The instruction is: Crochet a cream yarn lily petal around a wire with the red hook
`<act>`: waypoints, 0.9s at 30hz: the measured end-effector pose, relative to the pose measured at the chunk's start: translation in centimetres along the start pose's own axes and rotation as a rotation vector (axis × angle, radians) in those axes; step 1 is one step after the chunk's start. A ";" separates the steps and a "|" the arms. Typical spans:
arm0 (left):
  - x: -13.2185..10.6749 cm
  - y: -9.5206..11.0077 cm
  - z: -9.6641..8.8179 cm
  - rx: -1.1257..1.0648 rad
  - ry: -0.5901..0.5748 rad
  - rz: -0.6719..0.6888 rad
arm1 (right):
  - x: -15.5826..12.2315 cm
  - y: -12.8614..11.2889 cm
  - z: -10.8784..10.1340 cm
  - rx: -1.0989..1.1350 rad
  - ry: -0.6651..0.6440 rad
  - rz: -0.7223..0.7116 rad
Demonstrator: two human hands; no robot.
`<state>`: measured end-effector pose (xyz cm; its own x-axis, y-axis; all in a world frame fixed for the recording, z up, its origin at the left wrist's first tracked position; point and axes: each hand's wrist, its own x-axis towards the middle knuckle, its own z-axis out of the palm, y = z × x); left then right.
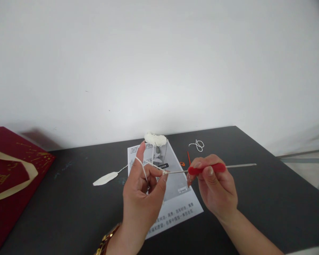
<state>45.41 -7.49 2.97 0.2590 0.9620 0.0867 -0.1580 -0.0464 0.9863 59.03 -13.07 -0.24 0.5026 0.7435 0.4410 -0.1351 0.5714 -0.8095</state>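
Note:
My right hand (215,187) is closed around the red handle of a crochet hook (207,169), whose thin metal shaft points left. The hook's tip meets a small bit of white crochet work (164,173), pinched between the thumb and a finger of my left hand (143,191). White yarn (142,163) wraps over the raised left index finger and runs down across the palm. From the back of the paper, a bundle of white yarn (155,139) sends a strand toward my left hand. The exact loop at the hook tip is too small to make out.
A printed sheet (175,216) lies under my hands on the black table (77,209). Left is a white leaf-shaped piece (105,179) with a yarn tail; farther left, a red gift bag (13,177). Behind my right hand are an orange stitch marker (182,164), an orange needle (189,158) and a white yarn loop (199,145).

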 end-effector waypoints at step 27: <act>0.2 -1.1 0.1 0.102 0.063 0.122 | -0.7 0.0 0.0 -0.233 -0.077 -0.227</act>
<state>45.77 -7.30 1.96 0.1828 0.9624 0.2008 -0.0864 -0.1877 0.9784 58.69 -13.60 -0.51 0.4303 0.6354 0.6412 0.1760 0.6376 -0.7500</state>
